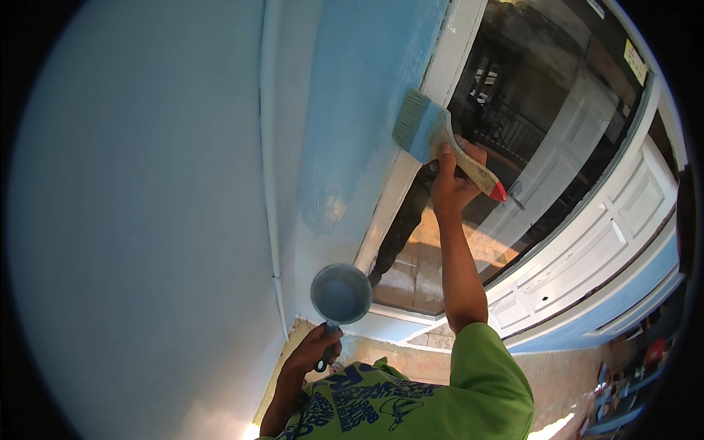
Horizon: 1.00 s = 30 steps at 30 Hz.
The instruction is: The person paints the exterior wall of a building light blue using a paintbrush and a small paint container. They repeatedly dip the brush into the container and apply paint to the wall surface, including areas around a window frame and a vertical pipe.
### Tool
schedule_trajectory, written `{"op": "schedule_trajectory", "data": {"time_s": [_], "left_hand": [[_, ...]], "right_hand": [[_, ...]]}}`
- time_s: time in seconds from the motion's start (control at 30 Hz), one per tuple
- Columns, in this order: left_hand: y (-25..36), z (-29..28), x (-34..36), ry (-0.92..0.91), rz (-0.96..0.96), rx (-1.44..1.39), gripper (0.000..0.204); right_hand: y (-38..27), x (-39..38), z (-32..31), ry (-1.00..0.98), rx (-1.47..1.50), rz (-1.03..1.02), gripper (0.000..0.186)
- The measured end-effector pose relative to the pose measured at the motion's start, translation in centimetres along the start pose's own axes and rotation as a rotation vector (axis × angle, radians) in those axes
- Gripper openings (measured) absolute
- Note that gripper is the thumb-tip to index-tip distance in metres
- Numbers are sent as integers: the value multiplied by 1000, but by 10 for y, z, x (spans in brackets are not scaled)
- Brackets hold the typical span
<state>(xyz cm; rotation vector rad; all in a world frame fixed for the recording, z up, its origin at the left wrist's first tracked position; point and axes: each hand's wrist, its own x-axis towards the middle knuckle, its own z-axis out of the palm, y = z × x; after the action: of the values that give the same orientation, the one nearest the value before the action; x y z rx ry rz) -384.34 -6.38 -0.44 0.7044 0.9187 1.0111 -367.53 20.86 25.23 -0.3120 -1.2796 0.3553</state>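
Note:
My right hand (456, 180) is closed round the wooden handle of a wide paintbrush (429, 126). The handle ends in a red tip, and blue paint coats the lower part of the brush. Its bristles lie at the edge of the blue wall strip (359, 88), close beside the white window frame (400, 187). Lower down, my left hand (317, 348) grips the dark handle of a round grey dipper (341, 293). The dipper's bowl faces up; how much paint is inside I cannot tell. A lighter, uneven patch (326, 209) shows on the strip.
A thin pipe (269, 147) runs up the wall corner, beside the broad pale blue wall (147, 191) on the left. Glass panes (513, 95) fill the window on the right, reflecting a doorway. White panelled doors (587, 242) stand further right. Assorted objects (631, 389) lie at the lower right.

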Motion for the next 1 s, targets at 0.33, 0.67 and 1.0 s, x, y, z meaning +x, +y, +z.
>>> {"op": "schedule_trajectory", "data": {"time_s": [0.33, 0.67, 1.0], "left_hand": [[9, 5, 2, 18, 44, 14, 22], [14, 1, 5, -13, 31, 15, 22], [11, -4, 12, -34, 30, 12, 18]], "right_hand": [[21, -2, -5, -5, -142, -108, 27], [-26, 53, 36, 38, 15, -226, 26], [-12, 37, 24, -167, -109, -310, 22]]}}
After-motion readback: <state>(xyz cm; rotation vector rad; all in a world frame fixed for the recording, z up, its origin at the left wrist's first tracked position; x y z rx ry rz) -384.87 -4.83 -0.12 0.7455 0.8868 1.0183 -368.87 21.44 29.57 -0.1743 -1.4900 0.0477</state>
